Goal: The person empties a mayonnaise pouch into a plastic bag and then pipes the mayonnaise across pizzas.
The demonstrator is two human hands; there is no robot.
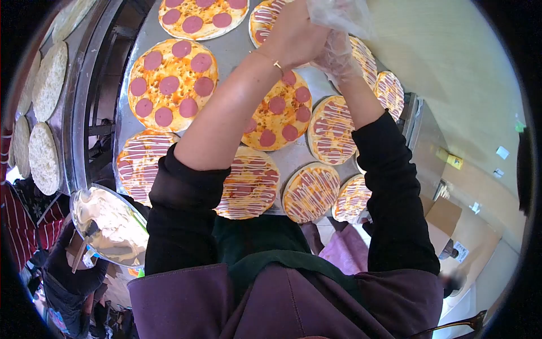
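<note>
My left hand (296, 37), bare with a thin bracelet at the wrist, is closed at the top of the view, its fingertips largely hidden. Crumpled clear plastic (341, 16) sticks out beyond its fingers. Against it, my right hand (339, 59) is covered by a thin clear plastic glove; its fingers are hidden behind plastic and the left hand. Both hands are above a metal table (231, 56) laid with round pizzas. Under my left forearm lies a pizza with pink sausage slices (276, 107). Beside my right forearm is a smaller pizza striped with white sauce (332, 130).
More sausage-topped pizzas (172, 85) and sauce-striped ones (310, 192) cover the table. A bowl of creamy pale sauce (110, 226) with a utensil stands at lower left. Plain flat bases (44, 158) lie on a rack at far left. A wall (451, 73) borders the right.
</note>
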